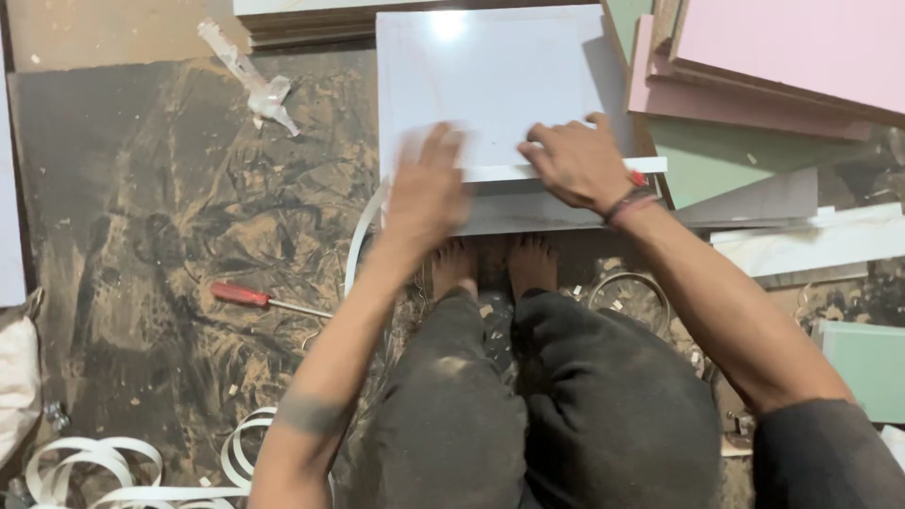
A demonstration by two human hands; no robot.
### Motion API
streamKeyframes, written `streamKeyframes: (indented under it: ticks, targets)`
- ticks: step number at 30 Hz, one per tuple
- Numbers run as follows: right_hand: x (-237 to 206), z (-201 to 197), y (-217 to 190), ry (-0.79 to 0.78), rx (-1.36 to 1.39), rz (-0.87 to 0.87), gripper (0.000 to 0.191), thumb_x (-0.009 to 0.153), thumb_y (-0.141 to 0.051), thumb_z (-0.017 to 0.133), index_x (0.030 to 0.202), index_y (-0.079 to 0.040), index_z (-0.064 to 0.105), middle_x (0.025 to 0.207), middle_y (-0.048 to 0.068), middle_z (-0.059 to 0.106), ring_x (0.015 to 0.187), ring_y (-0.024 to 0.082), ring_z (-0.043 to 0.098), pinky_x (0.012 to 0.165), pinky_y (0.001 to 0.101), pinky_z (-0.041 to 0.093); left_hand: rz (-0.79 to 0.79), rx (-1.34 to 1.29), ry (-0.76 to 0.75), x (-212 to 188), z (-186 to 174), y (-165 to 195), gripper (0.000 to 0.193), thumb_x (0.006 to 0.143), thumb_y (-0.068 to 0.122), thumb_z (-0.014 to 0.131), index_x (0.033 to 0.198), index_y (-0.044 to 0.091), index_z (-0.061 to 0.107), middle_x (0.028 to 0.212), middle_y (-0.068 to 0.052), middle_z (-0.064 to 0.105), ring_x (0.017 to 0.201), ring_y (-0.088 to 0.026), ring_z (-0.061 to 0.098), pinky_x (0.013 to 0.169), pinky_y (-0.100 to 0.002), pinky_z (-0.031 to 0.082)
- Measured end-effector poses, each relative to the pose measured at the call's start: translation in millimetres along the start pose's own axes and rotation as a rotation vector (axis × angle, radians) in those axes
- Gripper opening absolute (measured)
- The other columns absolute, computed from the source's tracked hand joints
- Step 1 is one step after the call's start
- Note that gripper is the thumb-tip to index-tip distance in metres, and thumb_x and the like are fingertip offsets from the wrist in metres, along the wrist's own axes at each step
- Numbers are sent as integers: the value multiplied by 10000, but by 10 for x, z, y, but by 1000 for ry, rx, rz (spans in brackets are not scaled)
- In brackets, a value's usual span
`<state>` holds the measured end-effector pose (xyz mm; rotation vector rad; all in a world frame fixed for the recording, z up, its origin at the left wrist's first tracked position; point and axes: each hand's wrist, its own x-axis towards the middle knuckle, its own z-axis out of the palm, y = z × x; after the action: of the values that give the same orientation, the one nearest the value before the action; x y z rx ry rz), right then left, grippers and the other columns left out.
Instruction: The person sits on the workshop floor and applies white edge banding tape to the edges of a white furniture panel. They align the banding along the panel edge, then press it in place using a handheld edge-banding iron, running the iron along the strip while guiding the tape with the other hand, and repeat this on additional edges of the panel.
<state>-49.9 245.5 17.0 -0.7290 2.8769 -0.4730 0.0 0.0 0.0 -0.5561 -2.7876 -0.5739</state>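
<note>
White laminated board (490, 85) lies flat on the floor (170, 217), near edge by the squatting person's feet. Right hand (577, 162) presses down on that edge, fingers spread, gripping nothing. Left hand (426, 188) is motion-blurred at the edge; grip unclear. White edge strip (363, 236) curls off the corner. Judgement: steady the board with the right, rub along the edge evenly.
</note>
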Motion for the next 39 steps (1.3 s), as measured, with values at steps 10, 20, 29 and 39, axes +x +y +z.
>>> streamKeyframes:
  ticks: [10,20,29,39]
  targets:
    - [151,42,381,26,-22,-14,322,1088,-303,406,1078,-101,657,837,138,707,905,351,662,927,553,404,112,120,-131,304,146,-430,773,756,420,875,1314,-21,572,1151,-189,655,1136,-337,598,1082,-578,393]
    - [802,490,-205,99,-91,-352,432,873,-236,548,1256,-189,743,838,113,746,705,348,712,518,502,519,99,86,-51,132,-60,-364,482,733,377,911,956,60,624,921,-116,651,907,-329,622,790,-465,469]
    - [118,-63,1039,-120,-32,283,571,1054,-546,334,956,-195,774,740,147,713,684,366,692,615,504,525,122,101,-44,190,-135,-436,458,728,371,909,968,73,658,891,-93,667,870,-306,634,791,-434,480]
    - [568,386,-146,43,132,19,640,976,-553,560,1473,-151,554,1357,141,644,1290,309,577,1171,590,295,72,172,-45,237,29,-500,448,706,380,907,941,88,663,874,-76,675,843,-283,645,776,-431,477]
